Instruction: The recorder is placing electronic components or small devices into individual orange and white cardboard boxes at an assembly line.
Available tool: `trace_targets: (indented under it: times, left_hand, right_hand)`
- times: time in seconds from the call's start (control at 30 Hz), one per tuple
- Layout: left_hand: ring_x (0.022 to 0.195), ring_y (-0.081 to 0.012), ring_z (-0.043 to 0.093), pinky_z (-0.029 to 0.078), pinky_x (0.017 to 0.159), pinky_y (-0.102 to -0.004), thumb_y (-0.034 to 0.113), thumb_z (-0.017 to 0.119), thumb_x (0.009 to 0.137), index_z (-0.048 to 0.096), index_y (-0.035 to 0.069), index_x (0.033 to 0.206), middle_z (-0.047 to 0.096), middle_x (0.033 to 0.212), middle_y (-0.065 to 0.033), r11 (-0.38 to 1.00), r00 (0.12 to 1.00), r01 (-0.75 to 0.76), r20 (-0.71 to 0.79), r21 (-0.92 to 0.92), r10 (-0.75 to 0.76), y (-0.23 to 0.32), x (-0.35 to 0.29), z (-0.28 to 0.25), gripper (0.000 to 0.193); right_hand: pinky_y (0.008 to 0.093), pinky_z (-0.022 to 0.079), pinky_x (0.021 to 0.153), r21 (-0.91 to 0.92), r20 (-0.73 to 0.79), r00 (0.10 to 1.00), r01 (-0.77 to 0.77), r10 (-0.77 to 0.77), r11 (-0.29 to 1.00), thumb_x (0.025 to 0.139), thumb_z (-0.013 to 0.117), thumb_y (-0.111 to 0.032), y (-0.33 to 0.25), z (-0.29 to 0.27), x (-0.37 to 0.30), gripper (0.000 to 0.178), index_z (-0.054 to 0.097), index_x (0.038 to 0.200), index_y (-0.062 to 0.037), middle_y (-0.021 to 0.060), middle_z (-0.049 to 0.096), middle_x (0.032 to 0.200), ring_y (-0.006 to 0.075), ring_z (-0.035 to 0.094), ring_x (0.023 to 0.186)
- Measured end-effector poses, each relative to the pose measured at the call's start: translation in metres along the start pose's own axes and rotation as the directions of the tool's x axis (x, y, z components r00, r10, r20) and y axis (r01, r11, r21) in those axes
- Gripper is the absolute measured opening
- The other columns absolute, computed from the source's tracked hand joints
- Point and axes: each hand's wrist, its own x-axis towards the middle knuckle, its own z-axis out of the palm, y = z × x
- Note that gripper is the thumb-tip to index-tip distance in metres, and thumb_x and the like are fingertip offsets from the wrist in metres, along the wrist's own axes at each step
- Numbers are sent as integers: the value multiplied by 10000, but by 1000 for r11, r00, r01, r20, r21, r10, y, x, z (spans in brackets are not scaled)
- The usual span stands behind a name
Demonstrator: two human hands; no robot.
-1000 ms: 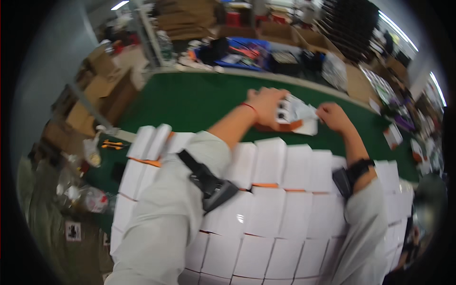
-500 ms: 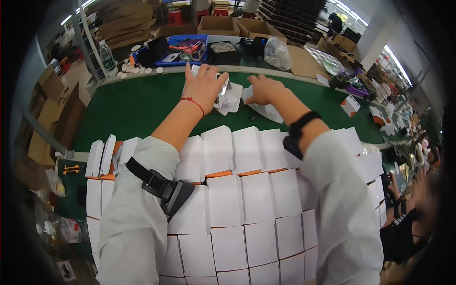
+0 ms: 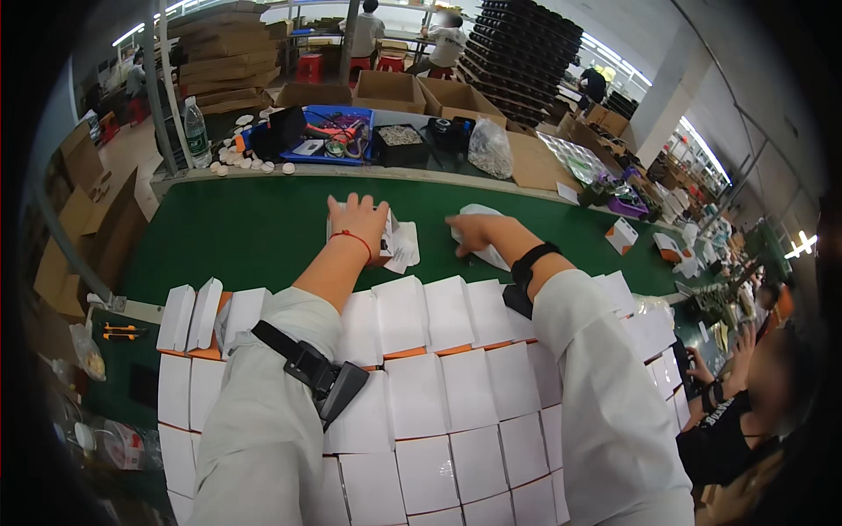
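Observation:
My left hand (image 3: 358,221) lies over a small white box (image 3: 387,243) on the green belt, fingers spread across its top and gripping it from above. A white flap (image 3: 403,248) sticks out on the box's right side; what is inside is mostly hidden. To the right, my right hand (image 3: 479,231) has its fingers drawn together at the near left edge of a whitish plastic bag (image 3: 491,254), which lies partly beneath it. The bag's contents do not show.
Rows of white boxes with orange edges (image 3: 421,394) stand close in front of me. Beyond the belt (image 3: 263,219) are a blue tray (image 3: 364,118), a bottle (image 3: 195,131) and cartons (image 3: 390,92). A co-worker's hands (image 3: 741,355) are at the right.
The view has tilted up, so the scene sits lower. My left hand and the small box are somewhat nearer the rows of boxes. My right hand's fingers have come together at the bag.

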Motion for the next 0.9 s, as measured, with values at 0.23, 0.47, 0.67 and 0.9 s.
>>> trace_targets:
  times: [0.23,0.47,0.67,0.9]
  left_hand:
    - [1394,-334,416,226,1169,-690,350,958,561,471,187,1434,525,1414,-95,996,996,31,88,-79,-24,-8,-3,3,1013]
    - [1399,-319,422,250,1178,-657,299,983,540,479,186,1432,530,1421,-80,992,993,27,116,-125,-12,-5,-2,-3,1030]
    - [1396,-323,425,275,1165,-660,298,986,533,478,181,1426,531,1418,-80,989,988,48,149,-137,-28,-4,0,1,1035]
    - [1363,-321,443,317,1139,-673,268,986,490,454,177,1439,522,1397,-80,977,998,36,-36,-209,-45,4,8,1,1092]
  right_hand:
    - [457,557,868,-216,118,992,-12,39,976,733,829,-224,20,1,22,317,771,1001,-65,179,742,1028,367,704,962]
    - [452,563,885,-89,-216,970,93,-111,992,755,746,-105,29,-48,-8,204,774,949,-52,199,739,955,384,706,951]
    - [445,555,847,5,-515,856,52,-42,999,733,736,-83,15,-84,-20,255,763,986,-56,156,733,944,349,693,933]
    - [400,530,887,-147,-690,721,-62,-58,987,771,805,-187,67,-84,-24,413,706,1156,-76,136,686,1142,318,649,1058]
